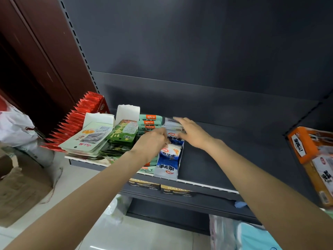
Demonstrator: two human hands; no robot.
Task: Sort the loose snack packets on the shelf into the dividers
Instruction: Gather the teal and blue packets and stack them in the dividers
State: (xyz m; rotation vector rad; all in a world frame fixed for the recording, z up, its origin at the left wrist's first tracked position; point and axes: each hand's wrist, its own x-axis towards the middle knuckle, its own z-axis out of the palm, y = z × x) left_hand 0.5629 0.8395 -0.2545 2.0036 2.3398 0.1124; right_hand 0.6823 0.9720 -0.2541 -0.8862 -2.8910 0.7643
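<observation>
Pinching glossy blue-white packets [168, 160]: left hand [153, 139]; right hand [191, 131] flat (fingers spread) on them.

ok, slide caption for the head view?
Both hands tidy blue packets in a shelf divider.

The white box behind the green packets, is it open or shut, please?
Open: the white box has its top flap standing upright above the green packets.
</observation>
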